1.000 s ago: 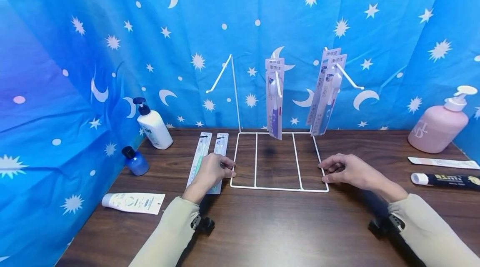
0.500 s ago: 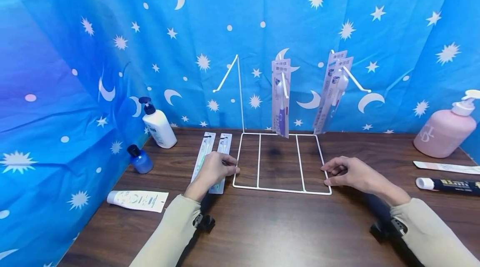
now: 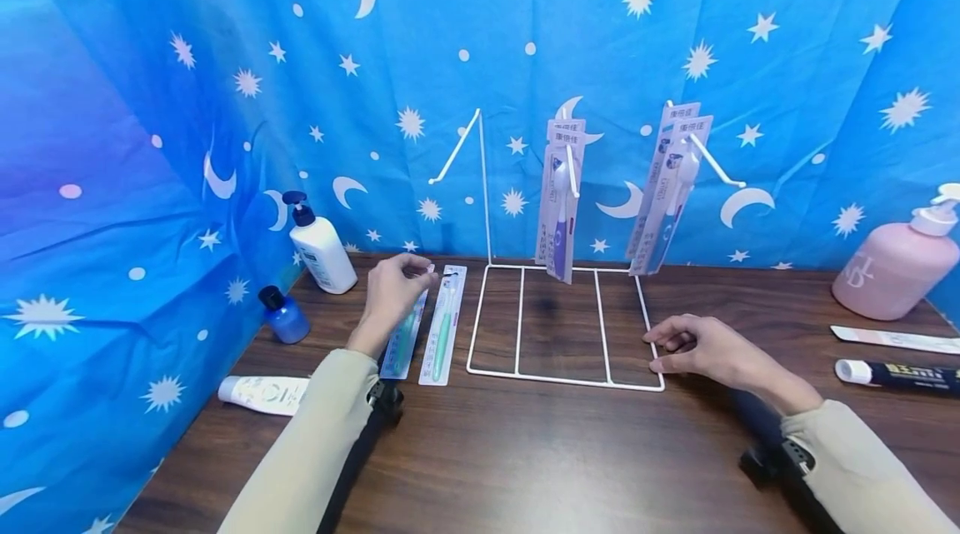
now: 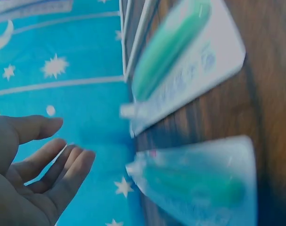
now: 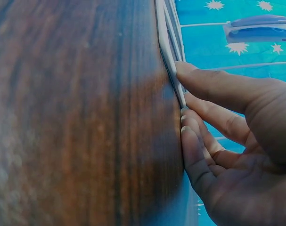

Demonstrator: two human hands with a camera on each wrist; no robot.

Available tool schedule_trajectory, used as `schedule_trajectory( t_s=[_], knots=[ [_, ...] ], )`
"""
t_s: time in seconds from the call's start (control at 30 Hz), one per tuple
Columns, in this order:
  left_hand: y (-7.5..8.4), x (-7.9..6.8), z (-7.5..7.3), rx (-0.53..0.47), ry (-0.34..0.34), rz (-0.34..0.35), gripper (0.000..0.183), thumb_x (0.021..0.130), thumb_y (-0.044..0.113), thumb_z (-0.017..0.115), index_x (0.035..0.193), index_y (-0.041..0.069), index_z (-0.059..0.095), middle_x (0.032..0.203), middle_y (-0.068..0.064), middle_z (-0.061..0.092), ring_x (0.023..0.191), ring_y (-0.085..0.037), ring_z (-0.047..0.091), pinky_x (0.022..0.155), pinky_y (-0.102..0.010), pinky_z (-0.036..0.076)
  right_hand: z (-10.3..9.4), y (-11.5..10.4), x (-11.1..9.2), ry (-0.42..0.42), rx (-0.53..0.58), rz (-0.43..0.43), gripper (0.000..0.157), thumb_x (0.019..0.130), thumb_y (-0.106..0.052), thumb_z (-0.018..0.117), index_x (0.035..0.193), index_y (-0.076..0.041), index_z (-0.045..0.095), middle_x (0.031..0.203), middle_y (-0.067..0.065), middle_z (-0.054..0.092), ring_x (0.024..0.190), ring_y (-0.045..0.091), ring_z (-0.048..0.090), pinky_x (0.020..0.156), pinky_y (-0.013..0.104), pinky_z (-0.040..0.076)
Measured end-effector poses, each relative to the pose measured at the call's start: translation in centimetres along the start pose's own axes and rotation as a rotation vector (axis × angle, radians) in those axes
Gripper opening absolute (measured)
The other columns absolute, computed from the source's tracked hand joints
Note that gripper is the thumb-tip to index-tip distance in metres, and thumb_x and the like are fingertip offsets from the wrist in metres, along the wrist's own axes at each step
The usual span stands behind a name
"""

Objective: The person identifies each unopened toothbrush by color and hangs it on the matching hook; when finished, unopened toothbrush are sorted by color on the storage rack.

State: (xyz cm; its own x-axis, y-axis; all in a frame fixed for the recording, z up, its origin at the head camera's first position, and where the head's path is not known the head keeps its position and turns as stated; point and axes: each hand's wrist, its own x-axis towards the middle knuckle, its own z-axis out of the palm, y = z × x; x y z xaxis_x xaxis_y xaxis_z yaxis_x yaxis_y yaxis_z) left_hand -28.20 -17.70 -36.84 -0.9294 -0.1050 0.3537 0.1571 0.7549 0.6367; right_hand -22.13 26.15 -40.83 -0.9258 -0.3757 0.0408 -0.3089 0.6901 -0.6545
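My left hand (image 3: 393, 292) is over the top end of a packaged green toothbrush (image 3: 403, 342) lying on the table. In the left wrist view the thumb and fingers (image 4: 77, 174) are apart with nothing between them. A second packaged green toothbrush (image 3: 444, 330) lies just right of it, beside the white wire display rack (image 3: 517, 321). My right hand (image 3: 697, 346) grips the rack's right base wire between thumb and fingers, as the right wrist view shows. Purple toothbrush packs (image 3: 561, 209) hang on the middle hook and blue ones (image 3: 675, 192) on the right; the left hook (image 3: 455, 147) is bare.
At the left stand a white pump bottle (image 3: 324, 255) and a blue bottle (image 3: 285, 319), with a white tube (image 3: 262, 395) partly behind my sleeve. At the right are a pink pump bottle (image 3: 896, 267), a flat pack (image 3: 896, 340) and a black tube (image 3: 907, 374). A blue curtain (image 3: 420, 17) hangs behind.
My left hand has left the rack's left side and moved left and away from me, to the top of the left toothbrush pack. My right hand stays at the rack. The head view shifts slightly.
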Motion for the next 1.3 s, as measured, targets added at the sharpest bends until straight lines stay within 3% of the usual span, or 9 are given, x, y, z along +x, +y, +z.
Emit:
schedule_trajectory(
  t_s=[0.13, 0.23, 0.47, 0.6, 0.83, 1.07, 1.3],
  knots=[
    [-1.2, 1.4, -0.2, -0.013, 0.097, -0.019, 0.025, 0.084, 0.014, 0.074, 0.107, 0.005, 0.071, 0.097, -0.010, 0.072, 0.087, -0.024, 0.066, 0.079, -0.038, 0.049, 0.1, 0.0, -0.2, 0.008, -0.003, -0.012, 0.038, 0.079, -0.030, 0.081, 0.108, -0.009, 0.070, 0.089, 0.000, 0.064, 0.081, 0.016, 0.055, 0.070, 0.027, 0.045],
    [-2.1, 2.2, 0.0, -0.020, 0.125, -0.088, 0.028, 0.084, 0.016, 0.074, 0.109, 0.003, 0.070, 0.100, -0.013, 0.071, 0.092, -0.027, 0.065, 0.083, -0.041, 0.048, 0.1, 0.0, -0.2, 0.008, 0.000, -0.004, 0.037, 0.079, -0.031, 0.081, 0.108, -0.009, 0.070, 0.089, 0.000, 0.064, 0.081, 0.016, 0.055, 0.070, 0.027, 0.045],
    [-3.2, 2.7, 0.5, -0.036, -0.052, -0.353, 0.042, 0.086, 0.025, 0.073, 0.120, 0.001, 0.063, 0.120, -0.018, 0.061, 0.107, -0.032, 0.054, 0.090, -0.046, 0.045, 0.1, 0.2, -0.2, 0.004, -0.009, 0.012, 0.038, 0.079, -0.032, 0.080, 0.108, -0.010, 0.070, 0.090, 0.000, 0.063, 0.081, 0.017, 0.053, 0.070, 0.028, 0.044],
    [-3.6, 2.8, 0.8, -0.025, -0.102, -0.421, 0.047, 0.085, 0.027, 0.074, 0.122, 0.001, 0.061, 0.122, -0.018, 0.057, 0.107, -0.033, 0.053, 0.091, -0.046, 0.045, 0.1, 0.1, -0.1, 0.008, 0.005, 0.006, 0.038, 0.079, -0.032, 0.080, 0.108, -0.010, 0.070, 0.090, 0.000, 0.063, 0.081, 0.017, 0.054, 0.070, 0.028, 0.044],
    [-3.7, 3.1, 1.2, 0.004, -0.133, -0.450, 0.047, 0.082, 0.028, 0.078, 0.117, 0.001, 0.063, 0.120, -0.018, 0.059, 0.107, -0.032, 0.054, 0.092, -0.046, 0.045, 0.1, 0.1, 0.0, 0.007, 0.001, 0.009, 0.037, 0.079, -0.031, 0.080, 0.108, -0.010, 0.070, 0.090, 0.000, 0.063, 0.081, 0.017, 0.053, 0.069, 0.028, 0.044],
    [-3.7, 3.3, 1.5, 0.060, -0.128, -0.436, 0.032, 0.081, 0.025, 0.078, 0.102, 0.002, 0.069, 0.108, -0.016, 0.065, 0.098, -0.030, 0.055, 0.085, -0.044, 0.046, 0.1, -0.2, 0.1, 0.008, 0.022, -0.002, 0.038, 0.079, -0.031, 0.081, 0.108, -0.009, 0.070, 0.090, 0.001, 0.064, 0.080, 0.016, 0.054, 0.069, 0.027, 0.045],
    [-3.8, 3.0, 1.6, 0.033, -0.131, -0.414, 0.031, 0.081, 0.024, 0.078, 0.102, 0.003, 0.071, 0.110, -0.015, 0.065, 0.100, -0.029, 0.056, 0.086, -0.045, 0.045, 0.2, 0.2, 0.1, 0.010, 0.018, 0.009, 0.036, 0.079, -0.030, 0.081, 0.106, -0.009, 0.070, 0.089, 0.001, 0.064, 0.080, 0.017, 0.054, 0.070, 0.027, 0.045]
  ],
)
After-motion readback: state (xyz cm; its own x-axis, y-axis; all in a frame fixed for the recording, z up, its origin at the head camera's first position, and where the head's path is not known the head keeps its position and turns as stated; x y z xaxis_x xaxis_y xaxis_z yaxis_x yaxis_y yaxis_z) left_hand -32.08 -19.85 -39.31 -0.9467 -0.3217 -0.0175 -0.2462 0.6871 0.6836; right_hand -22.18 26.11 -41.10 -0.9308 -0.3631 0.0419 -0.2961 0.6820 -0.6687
